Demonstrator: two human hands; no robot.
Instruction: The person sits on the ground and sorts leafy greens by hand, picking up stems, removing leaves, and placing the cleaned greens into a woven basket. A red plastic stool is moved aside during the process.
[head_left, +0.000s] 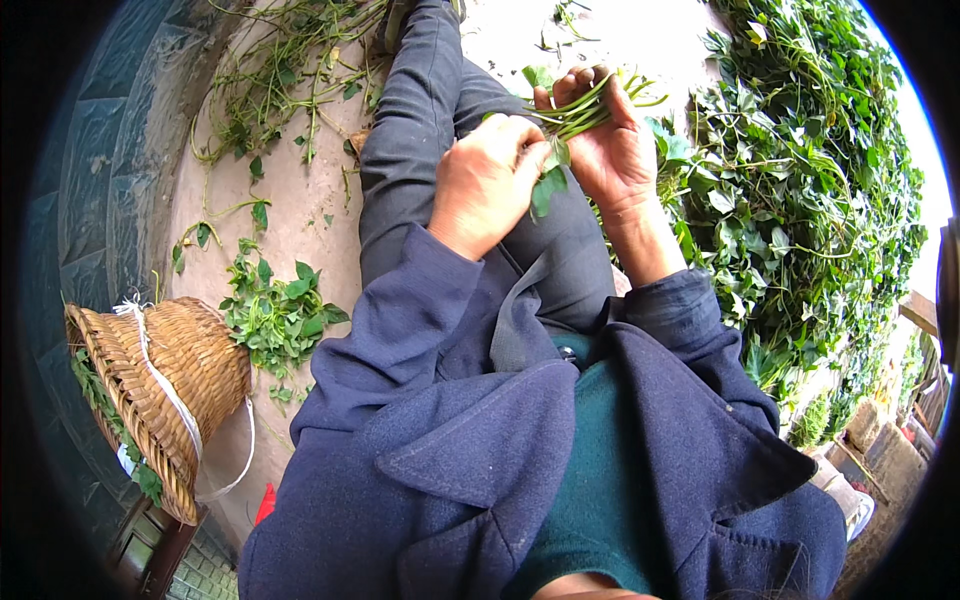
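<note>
My right hand (619, 161) is turned palm up, its fingers curled around a bunch of green stems (581, 112). Cut or broken stem ends stick out past the thumb side. My left hand (487, 176), back upward, pinches a leafy stem (556, 154) between thumb and fingers beside the bunch. Green leaves (550, 189) hang just below that pinch, over my dark trousers (409, 135). The left fingertips are partly hidden, so the exact grip point does not show.
On the right rises a large heap of leafy vines (780, 187). A woven basket (180, 360) with white cord lies tipped at the left, leaves at its mouth. Beside it is a small pile of leafy tips (281, 319). Tangled vines (292, 82) lie on the ground ahead, near dark plastic sheeting (105, 150).
</note>
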